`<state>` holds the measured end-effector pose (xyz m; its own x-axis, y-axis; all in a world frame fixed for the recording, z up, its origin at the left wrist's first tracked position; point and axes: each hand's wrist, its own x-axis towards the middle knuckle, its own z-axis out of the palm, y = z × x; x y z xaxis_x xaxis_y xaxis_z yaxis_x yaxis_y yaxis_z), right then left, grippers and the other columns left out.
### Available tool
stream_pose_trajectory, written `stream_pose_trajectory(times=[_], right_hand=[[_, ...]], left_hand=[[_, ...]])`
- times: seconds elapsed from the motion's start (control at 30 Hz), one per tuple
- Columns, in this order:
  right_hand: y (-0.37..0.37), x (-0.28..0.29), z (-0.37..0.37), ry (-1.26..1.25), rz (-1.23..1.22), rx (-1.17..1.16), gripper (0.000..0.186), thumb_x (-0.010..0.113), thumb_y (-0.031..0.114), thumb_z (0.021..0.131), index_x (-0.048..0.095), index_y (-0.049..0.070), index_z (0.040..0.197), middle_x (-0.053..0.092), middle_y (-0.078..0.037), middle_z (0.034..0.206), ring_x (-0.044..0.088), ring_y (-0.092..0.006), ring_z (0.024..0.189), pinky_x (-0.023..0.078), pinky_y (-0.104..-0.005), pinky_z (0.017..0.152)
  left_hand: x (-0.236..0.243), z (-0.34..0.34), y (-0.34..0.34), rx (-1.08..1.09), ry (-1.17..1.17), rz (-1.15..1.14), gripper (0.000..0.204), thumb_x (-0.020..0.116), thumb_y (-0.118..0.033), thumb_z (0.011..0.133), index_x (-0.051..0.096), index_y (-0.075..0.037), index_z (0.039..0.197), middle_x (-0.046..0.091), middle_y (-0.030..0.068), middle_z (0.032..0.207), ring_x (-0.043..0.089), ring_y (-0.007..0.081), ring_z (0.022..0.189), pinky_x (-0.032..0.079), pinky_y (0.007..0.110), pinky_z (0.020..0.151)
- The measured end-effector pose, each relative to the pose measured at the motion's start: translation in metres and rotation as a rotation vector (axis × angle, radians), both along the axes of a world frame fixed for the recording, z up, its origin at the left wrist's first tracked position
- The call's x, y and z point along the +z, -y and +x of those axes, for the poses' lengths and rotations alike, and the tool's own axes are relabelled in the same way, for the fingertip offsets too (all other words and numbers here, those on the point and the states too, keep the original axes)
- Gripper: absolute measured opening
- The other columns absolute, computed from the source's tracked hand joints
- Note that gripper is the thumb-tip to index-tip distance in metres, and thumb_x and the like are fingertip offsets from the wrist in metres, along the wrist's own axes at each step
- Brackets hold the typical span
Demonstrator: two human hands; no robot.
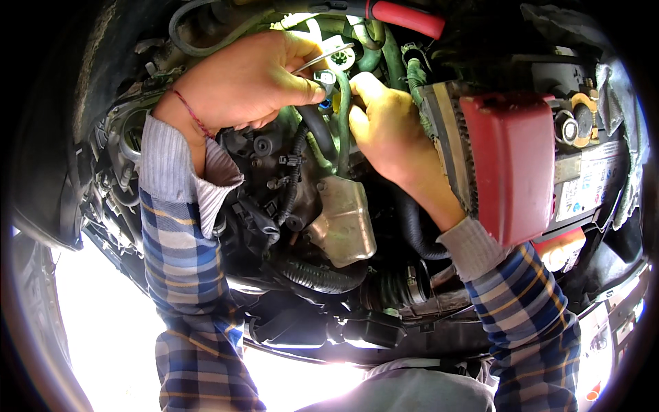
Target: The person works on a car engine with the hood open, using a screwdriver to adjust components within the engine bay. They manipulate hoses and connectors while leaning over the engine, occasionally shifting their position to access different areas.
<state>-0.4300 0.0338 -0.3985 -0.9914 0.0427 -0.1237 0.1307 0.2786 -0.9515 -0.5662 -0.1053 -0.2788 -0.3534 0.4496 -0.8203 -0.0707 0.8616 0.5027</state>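
In the engine bay, my left hand (240,82) is closed around a thin metal rod-like tool (336,52). Its bare shaft slants up to the right, and its other end is hidden in my palm. The left thumb tip rests by a pale grey plastic connector (325,77). My right hand (391,127) is closed, its fingertips pinched just right of a green hose (344,123). Whatever lies between those fingers is hidden. Small blue and yellow parts show between the two hands. Beyond the tool's tip is a round, whitish-green fitting (340,56).
A battery (587,178) with a red cover (511,165) stands close to my right forearm. Below my hands are a metal heat shield (343,223) and a black corrugated hose (322,275). A red-ended black bar (408,19) lies at the far edge.
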Motion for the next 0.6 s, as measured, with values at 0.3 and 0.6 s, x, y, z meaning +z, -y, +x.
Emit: stream_pose_trajectory(times=[0.3, 0.6], right_hand=[[-0.002, -0.018, -0.012, 0.069, -0.191, 0.073, 0.015, 0.064, 0.006, 0.089, 0.068, 0.001, 0.103, 0.070, -0.015, 0.078, 0.066, -0.0212, 0.066, 0.050, -0.0367, 0.063], [-0.001, -0.013, -0.001, 0.230, -0.429, 0.029, 0.015, 0.064, 0.008, 0.096, 0.068, -0.001, 0.108, 0.071, -0.005, 0.087, 0.062, -0.0093, 0.075, 0.052, -0.0271, 0.069]], left_hand=[[0.002, -0.003, 0.000, 0.010, 0.060, 0.010, 0.028, 0.065, -0.008, 0.096, 0.057, 0.007, 0.119, 0.064, 0.0054, 0.089, 0.043, 0.0032, 0.040, 0.031, 0.022, 0.037], [-0.002, 0.000, 0.002, 0.045, 0.046, 0.034, 0.031, 0.066, -0.007, 0.096, 0.056, 0.009, 0.120, 0.065, 0.0055, 0.091, 0.041, 0.0030, 0.040, 0.030, 0.023, 0.037]])
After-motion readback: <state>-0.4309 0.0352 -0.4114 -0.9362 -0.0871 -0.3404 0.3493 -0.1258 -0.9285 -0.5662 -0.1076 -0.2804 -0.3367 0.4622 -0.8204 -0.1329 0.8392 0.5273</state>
